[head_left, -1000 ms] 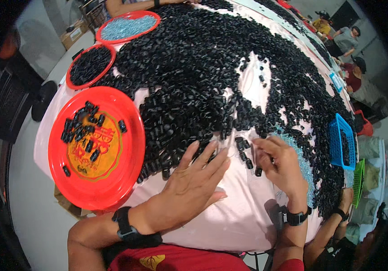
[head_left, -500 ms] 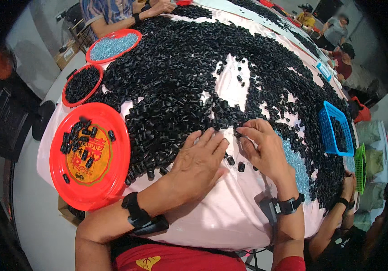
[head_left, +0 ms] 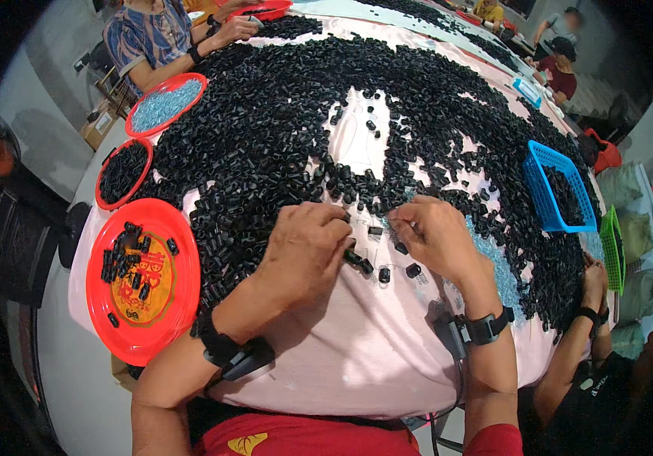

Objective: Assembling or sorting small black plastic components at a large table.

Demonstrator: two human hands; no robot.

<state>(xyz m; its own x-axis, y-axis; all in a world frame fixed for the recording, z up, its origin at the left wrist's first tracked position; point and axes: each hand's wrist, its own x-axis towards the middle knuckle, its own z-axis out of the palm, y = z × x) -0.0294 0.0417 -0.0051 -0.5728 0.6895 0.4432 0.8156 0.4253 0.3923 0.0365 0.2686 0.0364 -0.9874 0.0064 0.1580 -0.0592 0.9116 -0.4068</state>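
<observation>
Cloth point(head_left: 357, 357) open, hands point(head_left: 307, 242) point(head_left: 439, 237) to near edge point(head_left: 364, 414)

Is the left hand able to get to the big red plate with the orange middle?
Probably yes: the left hand is to the plate's right, and only low-lying black pieces seem to be between them, nothing tall.

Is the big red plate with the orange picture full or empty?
Neither: the big red plate is partly filled. Black pieces cluster on part of it, but much is bare.
</observation>
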